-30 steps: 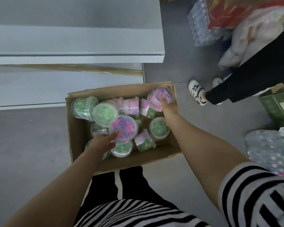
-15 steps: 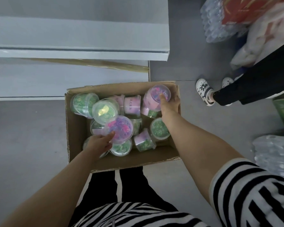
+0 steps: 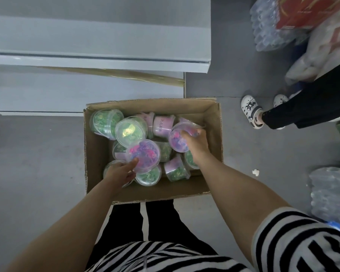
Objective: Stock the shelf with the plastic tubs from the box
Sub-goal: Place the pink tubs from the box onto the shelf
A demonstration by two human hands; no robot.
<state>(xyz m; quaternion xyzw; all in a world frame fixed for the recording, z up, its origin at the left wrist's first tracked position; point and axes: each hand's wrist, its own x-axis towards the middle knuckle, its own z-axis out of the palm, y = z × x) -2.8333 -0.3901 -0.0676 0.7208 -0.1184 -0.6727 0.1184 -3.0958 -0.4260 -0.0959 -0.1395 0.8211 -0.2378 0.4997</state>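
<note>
1. Because each plastic tub is small and clear with thin walls, I think it is light and a bit bendy, so a soft squeeze should do.
2. The lids look smooth and may be slippery, so I would hold a tub around its side, just under the rim, not by the lid.
3. The left hand (image 3: 119, 172) has its fingers wrapped around a purple tub (image 3: 143, 156), thumb on the lid.
4. The right hand (image 3: 196, 143) has its fingers closed over the top of another purple tub (image 3: 177, 138).
5. Both tubs are inside the cardboard box (image 3: 199, 189) on the floor, on top of the pile.
6. The green tubs (image 3: 106, 121) lie tipped about, filled with little shiny bits.
7. The grey shelf (image 3: 98, 45) sits just behind the box, and I see no tubs on it.
</note>
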